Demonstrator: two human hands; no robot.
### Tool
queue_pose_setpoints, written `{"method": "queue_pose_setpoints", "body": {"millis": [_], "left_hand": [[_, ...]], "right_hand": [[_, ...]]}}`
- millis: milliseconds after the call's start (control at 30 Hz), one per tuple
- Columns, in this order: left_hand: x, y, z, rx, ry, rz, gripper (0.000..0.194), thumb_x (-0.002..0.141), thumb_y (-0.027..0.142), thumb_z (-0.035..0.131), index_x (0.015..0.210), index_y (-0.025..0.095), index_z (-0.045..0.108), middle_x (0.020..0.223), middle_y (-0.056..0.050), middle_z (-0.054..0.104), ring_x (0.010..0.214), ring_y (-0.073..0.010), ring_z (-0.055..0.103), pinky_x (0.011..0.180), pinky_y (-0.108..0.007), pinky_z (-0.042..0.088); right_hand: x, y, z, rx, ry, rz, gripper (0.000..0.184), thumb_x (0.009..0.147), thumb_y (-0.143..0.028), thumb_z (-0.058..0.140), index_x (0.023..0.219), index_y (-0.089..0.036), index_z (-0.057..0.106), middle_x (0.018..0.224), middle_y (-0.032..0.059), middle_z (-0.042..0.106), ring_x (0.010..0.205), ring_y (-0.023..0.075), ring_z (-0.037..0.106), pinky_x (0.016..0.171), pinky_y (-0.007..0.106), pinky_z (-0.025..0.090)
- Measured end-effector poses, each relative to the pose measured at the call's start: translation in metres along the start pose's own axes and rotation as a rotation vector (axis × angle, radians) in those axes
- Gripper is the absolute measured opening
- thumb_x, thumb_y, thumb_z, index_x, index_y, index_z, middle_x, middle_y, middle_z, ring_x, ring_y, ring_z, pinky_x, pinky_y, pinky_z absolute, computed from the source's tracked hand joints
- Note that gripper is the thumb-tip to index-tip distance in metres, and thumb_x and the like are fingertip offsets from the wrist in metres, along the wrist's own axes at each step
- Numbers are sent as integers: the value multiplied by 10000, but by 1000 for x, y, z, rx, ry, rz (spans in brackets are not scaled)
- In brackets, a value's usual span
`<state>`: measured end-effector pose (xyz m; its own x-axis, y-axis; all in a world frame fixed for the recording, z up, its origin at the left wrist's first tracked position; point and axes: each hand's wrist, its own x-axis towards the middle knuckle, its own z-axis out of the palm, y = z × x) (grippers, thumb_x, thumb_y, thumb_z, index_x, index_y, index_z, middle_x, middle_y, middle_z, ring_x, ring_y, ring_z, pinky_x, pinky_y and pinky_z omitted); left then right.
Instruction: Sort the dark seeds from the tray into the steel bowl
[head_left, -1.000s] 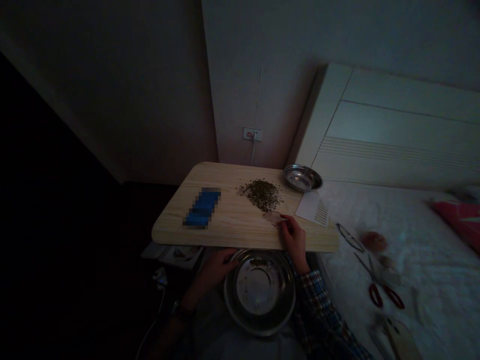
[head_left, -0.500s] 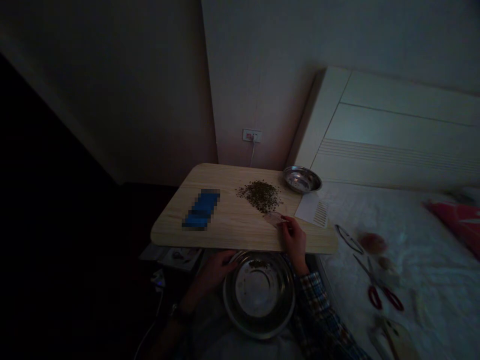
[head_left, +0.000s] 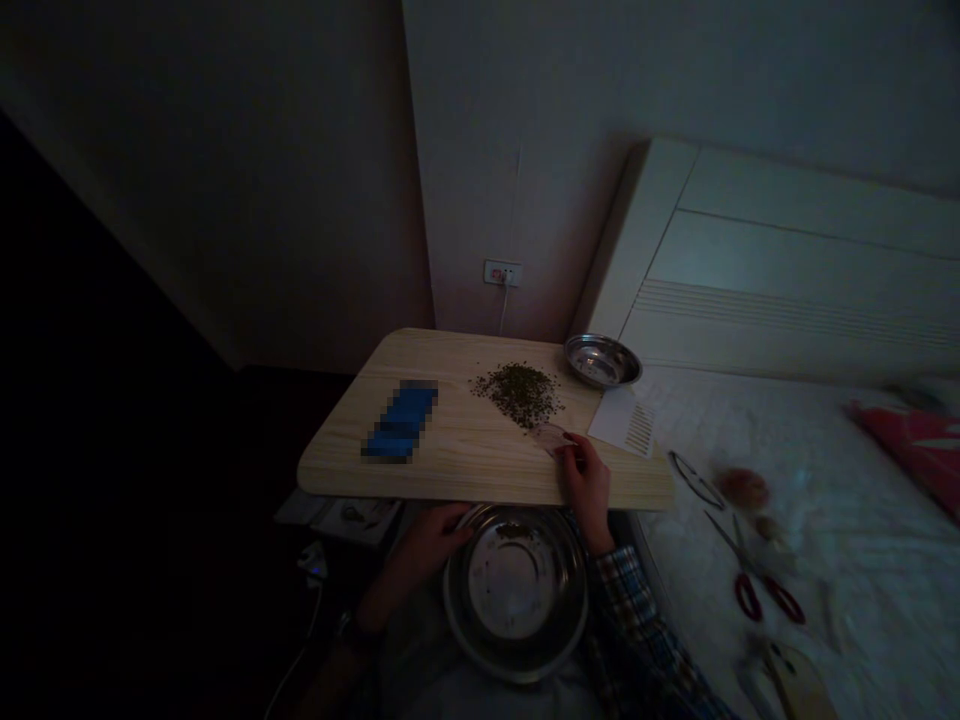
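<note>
A pile of small dark green-brown grains [head_left: 521, 390] lies spread on the wooden tabletop [head_left: 442, 470]. At its near right edge, my right hand [head_left: 587, 482] pinches a thin, clear, flat plastic piece [head_left: 549, 436] that rests low over the wood; its exact kind is not clear. Below the table's front edge, a wide steel basin [head_left: 517, 660] sits in my lap with a few dark bits inside. My left hand [head_left: 436, 537] grips the basin's upper left rim, fingers partly hidden in the dim light.
A steel bowl [head_left: 602, 362] stands at the table's far right corner, beside a white comb-like card [head_left: 622, 423]. A blurred-out blue item [head_left: 401, 422] lies on the left. Scissors [head_left: 750, 575] and other objects rest on the white bed [head_left: 877, 510].
The view has shifted very slightly. My right hand and the clear piece stay by the grains, and my left hand remains on the basin.
</note>
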<state>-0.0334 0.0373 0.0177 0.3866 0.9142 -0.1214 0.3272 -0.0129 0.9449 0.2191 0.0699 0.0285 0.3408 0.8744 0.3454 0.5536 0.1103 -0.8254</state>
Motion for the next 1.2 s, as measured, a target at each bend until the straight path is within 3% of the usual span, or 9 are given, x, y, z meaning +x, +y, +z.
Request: {"method": "queue_pose_setpoints", "body": {"millis": [467, 1200], "left_hand": [[0, 3, -1, 34, 21, 6, 373, 705, 372, 598, 1009, 168, 669, 1043, -66, 690, 974, -254, 614, 890, -336, 444], [-1, 6, 0, -44, -22, -7, 369, 719, 284, 584, 1061, 155, 639, 1061, -68, 682, 983, -238, 616, 893, -331, 446]], "right_hand": [[3, 0, 1, 59, -52, -35, 323, 839, -307, 426, 1091, -173, 575, 869, 65, 680, 742, 181, 621, 671, 282, 468], [3, -3, 1, 79, -96, -62, 321, 854, -312, 408, 1097, -172, 565, 860, 61, 676, 739, 175, 617, 663, 278, 471]]}}
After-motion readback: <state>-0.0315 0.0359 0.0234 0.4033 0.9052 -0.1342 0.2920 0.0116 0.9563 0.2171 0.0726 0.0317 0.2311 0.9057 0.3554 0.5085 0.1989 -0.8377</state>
